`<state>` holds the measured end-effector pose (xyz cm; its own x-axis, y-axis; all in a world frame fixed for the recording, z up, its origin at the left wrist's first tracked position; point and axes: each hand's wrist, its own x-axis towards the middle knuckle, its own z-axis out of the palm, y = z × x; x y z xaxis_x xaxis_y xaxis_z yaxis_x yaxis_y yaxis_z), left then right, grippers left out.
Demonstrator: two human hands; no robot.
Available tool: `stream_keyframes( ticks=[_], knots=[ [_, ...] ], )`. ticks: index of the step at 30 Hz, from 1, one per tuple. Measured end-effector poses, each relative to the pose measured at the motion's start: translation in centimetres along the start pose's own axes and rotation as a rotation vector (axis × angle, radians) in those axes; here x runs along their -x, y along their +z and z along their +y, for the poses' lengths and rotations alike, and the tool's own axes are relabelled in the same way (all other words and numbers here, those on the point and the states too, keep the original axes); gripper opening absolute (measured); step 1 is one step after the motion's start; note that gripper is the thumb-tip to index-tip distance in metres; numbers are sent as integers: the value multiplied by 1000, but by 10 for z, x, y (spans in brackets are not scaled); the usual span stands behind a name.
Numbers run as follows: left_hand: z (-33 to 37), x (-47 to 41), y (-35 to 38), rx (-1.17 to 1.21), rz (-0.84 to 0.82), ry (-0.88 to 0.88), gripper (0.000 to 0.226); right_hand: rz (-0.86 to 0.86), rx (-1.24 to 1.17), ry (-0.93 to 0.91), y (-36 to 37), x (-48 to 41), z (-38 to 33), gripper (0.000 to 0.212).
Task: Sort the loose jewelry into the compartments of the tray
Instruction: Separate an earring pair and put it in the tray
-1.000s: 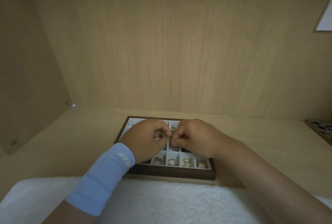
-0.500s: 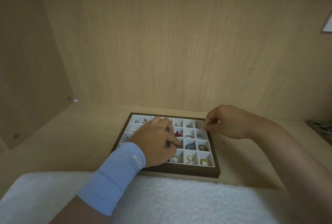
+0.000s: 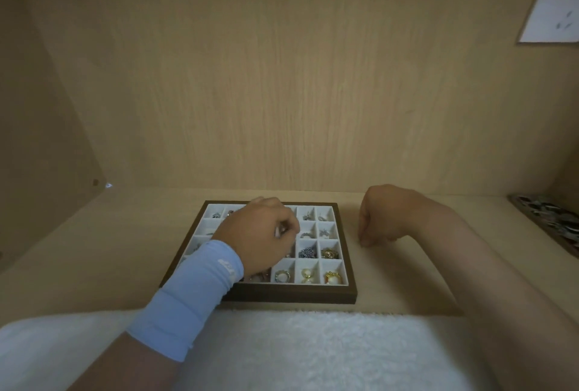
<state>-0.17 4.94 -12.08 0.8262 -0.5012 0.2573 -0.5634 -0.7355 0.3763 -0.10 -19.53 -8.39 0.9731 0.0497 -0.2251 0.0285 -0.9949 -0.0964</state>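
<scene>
A dark wooden tray (image 3: pixel 291 295) with white compartments sits on the shelf, most cells holding small jewelry. Pearl and gold rings (image 3: pixel 331 277) fill the near row, and a dark chain (image 3: pixel 307 252) lies one row behind. My left hand (image 3: pixel 260 237), with a light blue wristband, hovers over the tray's middle. Its fingertips are pinched on a small shiny piece of jewelry (image 3: pixel 279 230), too small to identify. My right hand (image 3: pixel 385 218) is off the tray to the right, fingers curled, fingertips touching the shelf. The left hand hides the tray's centre cells.
A white fluffy towel (image 3: pixel 313 350) covers the near edge. A second tray of jewelry (image 3: pixel 545 221) lies at the far right. A paper sheet (image 3: pixel 551 8) hangs on the back wall. Wooden walls close the back and left.
The hands were together above the tray a second ago. The right hand has since moved right, off the tray and down to the shelf. The left hand stays pinched over the tray.
</scene>
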Motion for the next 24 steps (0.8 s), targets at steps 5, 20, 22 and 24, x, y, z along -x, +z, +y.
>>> stream_keyframes(
  ticks=[5, 20, 22, 24],
  knots=[
    [4, -13, 1, 56, -32, -41, 23, -97, 1, 9, 1, 5, 2, 11],
    [-15, 17, -2, -135, -78, 143, 27, 261, -468, -354, 3, 8, -53, 7],
    [-16, 17, -2, -121, -83, 135, 27, 275, -460, -363, 8, 8, -57, 10],
    [-20, 18, -3, -60, -82, 119, 27, 266, -442, -370, 13, 7, -63, 11]
  ],
)
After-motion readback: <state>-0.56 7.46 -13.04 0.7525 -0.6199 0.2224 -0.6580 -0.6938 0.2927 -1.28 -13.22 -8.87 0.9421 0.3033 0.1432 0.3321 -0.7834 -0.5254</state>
